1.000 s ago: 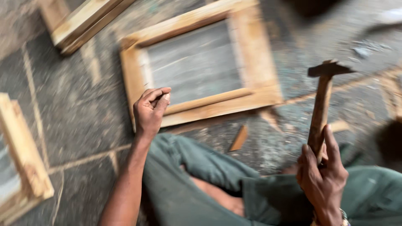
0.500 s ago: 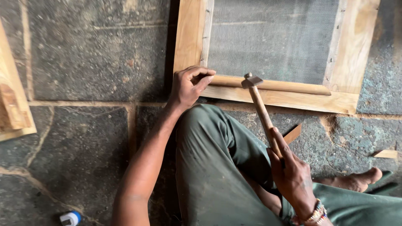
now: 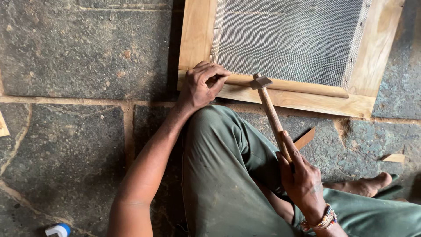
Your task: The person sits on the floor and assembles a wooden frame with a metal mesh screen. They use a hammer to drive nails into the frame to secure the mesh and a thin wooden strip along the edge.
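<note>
Lower right of the frame: right hand [image 3: 302, 182] clamped on the hammer [image 3: 271, 115] handle; its head rests on the thin wooden batten [image 3: 298, 86] at centre; left hand [image 3: 202, 83] pinches together at the batten's left end, over the wooden frame [image 3: 195, 33]; above, wire mesh [image 3: 289, 37] already lies edged along both sides; the lower batten appears unfinished.
</note>
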Motion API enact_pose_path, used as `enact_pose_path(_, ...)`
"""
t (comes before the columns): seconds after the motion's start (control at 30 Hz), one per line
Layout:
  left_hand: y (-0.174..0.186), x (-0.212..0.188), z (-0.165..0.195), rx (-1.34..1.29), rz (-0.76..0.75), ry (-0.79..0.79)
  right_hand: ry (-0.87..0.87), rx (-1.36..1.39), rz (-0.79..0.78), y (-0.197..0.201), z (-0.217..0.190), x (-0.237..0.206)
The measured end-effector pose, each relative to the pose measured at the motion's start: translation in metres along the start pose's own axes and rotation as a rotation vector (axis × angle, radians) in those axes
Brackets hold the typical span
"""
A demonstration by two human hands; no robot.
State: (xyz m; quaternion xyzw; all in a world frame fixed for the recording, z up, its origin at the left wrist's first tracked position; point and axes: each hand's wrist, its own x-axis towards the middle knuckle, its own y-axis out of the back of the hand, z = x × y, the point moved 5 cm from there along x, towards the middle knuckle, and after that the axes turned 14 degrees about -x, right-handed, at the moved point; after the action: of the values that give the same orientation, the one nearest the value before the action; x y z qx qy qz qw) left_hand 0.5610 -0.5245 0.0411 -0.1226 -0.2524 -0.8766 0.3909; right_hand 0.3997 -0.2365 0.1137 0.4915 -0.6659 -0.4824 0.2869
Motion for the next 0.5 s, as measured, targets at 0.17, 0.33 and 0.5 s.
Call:
enact_pose_path(0.17,-0.003,-0.001,-0.005,0.018,-0.004,0.032,0.053,0.051,0.04,0.012,-0.017,0.009)
enact_pose_path(0.33,-0.003,-0.005,-0.01,-0.095,0.027,0.127,0.13,0.076,0.056,0.02,-0.036,0.024)
enact_pose_path(0.5,-0.004,-0.003,-0.008,-0.033,0.025,0.083,0.092,0.072,-0.005,0.018,-0.043,0.034)
